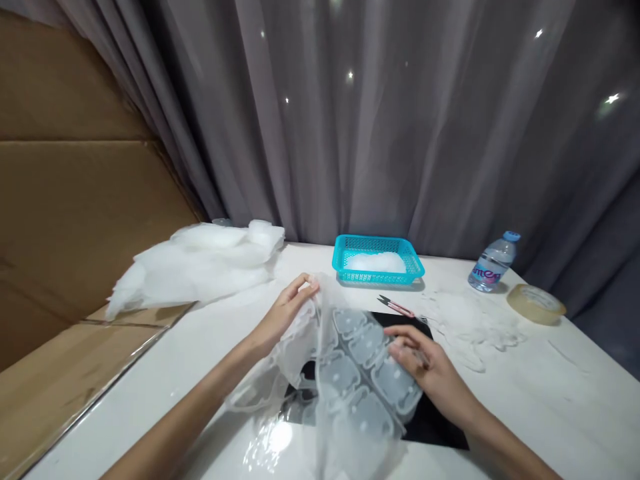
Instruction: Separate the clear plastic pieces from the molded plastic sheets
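- Between the left hand point(284, 311) and the right hand point(424, 361): milky film point(325, 373) and a greyish translucent moulded sheet point(373, 373), patterned in rounded squares with pale dots.
- Beneath: black mat point(440, 423), white table point(560, 407).
- Beyond the hands: turquoise basket point(379, 277), lattice-sided, holding white material point(377, 262).
- Ahead of the right hand: snips point(401, 308), pink-handled, dark-bladed.
- Right of it: clear bottle point(494, 264), blue cap point(512, 236), pink-purple label lettering point(486, 273); yellowish tape roll point(537, 305).
- Left of the left hand: brown cardboard point(75, 220), white sheets point(200, 267).
- Farthest: grey curtain point(350, 147) sprinkled with white stars point(612, 99) (almost a night sky).

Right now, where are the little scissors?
In the head view, the scissors lie right of centre by the black mat's far edge, between the blue basket and the right hand.
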The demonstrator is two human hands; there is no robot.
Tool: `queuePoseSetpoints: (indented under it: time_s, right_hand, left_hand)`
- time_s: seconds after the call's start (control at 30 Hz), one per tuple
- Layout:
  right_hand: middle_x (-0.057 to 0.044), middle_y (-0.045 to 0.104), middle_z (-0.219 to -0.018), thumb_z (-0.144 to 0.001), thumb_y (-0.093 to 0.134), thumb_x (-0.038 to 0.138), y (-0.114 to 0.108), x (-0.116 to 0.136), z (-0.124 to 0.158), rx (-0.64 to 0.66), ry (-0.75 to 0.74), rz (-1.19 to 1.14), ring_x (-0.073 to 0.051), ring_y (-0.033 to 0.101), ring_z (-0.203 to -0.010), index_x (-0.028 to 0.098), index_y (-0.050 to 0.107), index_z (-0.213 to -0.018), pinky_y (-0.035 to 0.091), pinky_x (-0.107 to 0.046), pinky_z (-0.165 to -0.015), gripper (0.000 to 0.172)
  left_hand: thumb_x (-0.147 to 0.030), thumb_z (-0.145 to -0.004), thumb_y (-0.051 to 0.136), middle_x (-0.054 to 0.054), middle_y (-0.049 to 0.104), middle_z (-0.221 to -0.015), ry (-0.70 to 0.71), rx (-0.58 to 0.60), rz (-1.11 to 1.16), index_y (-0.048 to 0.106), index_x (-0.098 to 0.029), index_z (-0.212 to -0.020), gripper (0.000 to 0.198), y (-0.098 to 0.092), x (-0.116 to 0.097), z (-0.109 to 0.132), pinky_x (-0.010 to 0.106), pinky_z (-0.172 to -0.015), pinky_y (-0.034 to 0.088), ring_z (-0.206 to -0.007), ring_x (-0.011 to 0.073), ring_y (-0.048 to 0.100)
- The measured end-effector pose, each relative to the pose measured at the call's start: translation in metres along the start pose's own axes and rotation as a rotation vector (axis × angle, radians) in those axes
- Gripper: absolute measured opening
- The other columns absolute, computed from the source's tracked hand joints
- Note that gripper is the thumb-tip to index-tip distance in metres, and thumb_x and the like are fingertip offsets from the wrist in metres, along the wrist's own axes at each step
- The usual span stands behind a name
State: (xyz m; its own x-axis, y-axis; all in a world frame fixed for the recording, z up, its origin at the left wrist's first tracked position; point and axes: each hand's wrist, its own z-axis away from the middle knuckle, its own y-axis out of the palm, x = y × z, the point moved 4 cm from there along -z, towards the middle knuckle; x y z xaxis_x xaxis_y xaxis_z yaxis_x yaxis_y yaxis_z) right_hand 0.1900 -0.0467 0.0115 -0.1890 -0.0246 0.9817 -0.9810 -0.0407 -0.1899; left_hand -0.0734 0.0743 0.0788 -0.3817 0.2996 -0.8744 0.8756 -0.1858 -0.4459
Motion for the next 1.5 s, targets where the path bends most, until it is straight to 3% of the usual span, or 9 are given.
queuePoseSetpoints:
  time_s: [0.1, 0.27, 0.43, 0.57, 0.77, 1.03, 1.23, 1.4, 1.5]
  right_hand:
    - [-0.004, 0.067, -0.098, -0.093, 0.061, 0.061, -0.023, -0.017, -0.012, -0.141, -0.032, 0.083, -0.022, 0.063, -0.09, 0.024, 0.066, -0.121, 0.049, -0.031, -0.08, 0.046]
    - [-0.003, 0.071, -0.091, -0.094, 0.059, 0.053, -0.044, -0.042, -0.027, -0.203, -0.068, 0.274, -0.023, 0.067, -0.082, 0.024, 0.065, -0.12, 0.05, -0.032, -0.076, 0.039]
    - [-0.005, 0.076, -0.11, -0.097, 0.052, 0.041, -0.054, -0.033, -0.043, -0.244, -0.15, 0.616, -0.026, 0.071, -0.097, 0.026, 0.066, -0.114, 0.051, -0.035, -0.082, 0.027]
    - [-0.005, 0.077, -0.103, -0.094, 0.052, 0.03, -0.066, -0.024, -0.07, -0.288, -0.218, 0.808, -0.025, 0.071, -0.092, 0.026, 0.069, -0.11, 0.05, -0.032, -0.076, 0.024]
    - [-0.006, 0.077, -0.107, -0.094, 0.05, 0.021, -0.066, -0.02, -0.105, -0.238, -0.259, 0.901, -0.027, 0.067, -0.103, 0.024, 0.07, -0.109, 0.046, -0.032, -0.077, 0.024]
    - [-0.009, 0.075, -0.113, -0.101, 0.048, 0.028, -0.058, -0.017, -0.118, -0.236, -0.271, 1.005, -0.03, 0.063, -0.111, 0.022, 0.067, -0.117, 0.044, -0.034, -0.076, 0.026]
    - [-0.01, 0.075, -0.111, -0.098, 0.049, 0.027, -0.067, -0.02, -0.098, -0.232, -0.225, 1.077, -0.028, 0.066, -0.104, 0.021, 0.068, -0.117, 0.044, -0.033, -0.074, 0.028]
    - [-0.007, 0.077, -0.106, -0.086, 0.053, 0.017, -0.074, -0.031, -0.08, -0.211, -0.154, 1.135, -0.026, 0.068, -0.097, 0.023, 0.069, -0.114, 0.041, -0.03, -0.069, 0.033]
    - [-0.005, 0.078, -0.104, -0.087, 0.052, 0.017, -0.074, -0.036, -0.074, -0.181, -0.133, 1.151, -0.025, 0.069, -0.093, 0.025, 0.069, -0.11, 0.04, -0.029, -0.066, 0.03]
  left_hand:
    - [-0.062, -0.093, 0.052, -0.005, 0.053, -0.066, -0.068, 0.133, -0.078, 0.056, -0.021, -0.094, 0.041, 0.002, 0.029, -0.001, 0.024, -0.058, 0.039, -0.06, 0.0148, 0.046]
    - [-0.065, -0.094, 0.05, 0.0, 0.059, -0.077, -0.125, 0.255, -0.185, 0.057, -0.021, -0.101, 0.046, -0.005, 0.06, 0.006, 0.027, -0.068, 0.04, -0.072, 0.0181, 0.05]
    - [-0.064, -0.094, 0.057, -0.005, 0.048, -0.066, -0.214, 0.441, -0.204, 0.054, -0.021, -0.114, 0.047, -0.016, 0.054, 0.016, 0.026, -0.06, 0.034, -0.061, 0.0157, 0.041]
    - [-0.061, -0.081, 0.074, -0.006, 0.039, -0.068, -0.292, 0.631, -0.224, 0.05, -0.023, -0.13, 0.066, -0.023, 0.049, 0.025, 0.025, -0.058, 0.031, -0.063, 0.0162, 0.04]
    - [-0.059, -0.084, 0.073, -0.004, 0.046, -0.081, -0.393, 0.724, -0.119, 0.04, -0.028, -0.141, 0.073, -0.017, 0.048, 0.034, 0.025, -0.066, 0.039, -0.072, 0.0174, 0.045]
    - [-0.057, -0.093, 0.064, -0.007, 0.031, -0.07, -0.359, 0.699, -0.113, 0.036, -0.029, -0.149, 0.07, -0.009, 0.052, 0.039, 0.024, -0.057, 0.036, -0.061, 0.0153, 0.041]
    - [-0.058, -0.096, 0.06, -0.005, 0.043, -0.071, -0.205, 0.636, -0.261, 0.034, -0.03, -0.155, 0.071, -0.009, 0.054, 0.034, 0.027, -0.065, 0.04, -0.066, 0.0172, 0.046]
    - [-0.054, -0.103, 0.05, 0.005, 0.073, -0.098, -0.069, 0.545, -0.324, 0.038, -0.031, -0.158, 0.061, -0.011, 0.058, 0.028, 0.034, -0.082, 0.048, -0.085, 0.0243, 0.064]
    - [-0.051, -0.106, 0.046, 0.01, 0.072, -0.128, 0.063, 0.417, -0.432, 0.042, -0.03, -0.157, 0.055, -0.011, 0.061, 0.024, 0.039, -0.094, 0.049, -0.105, 0.029, 0.068]
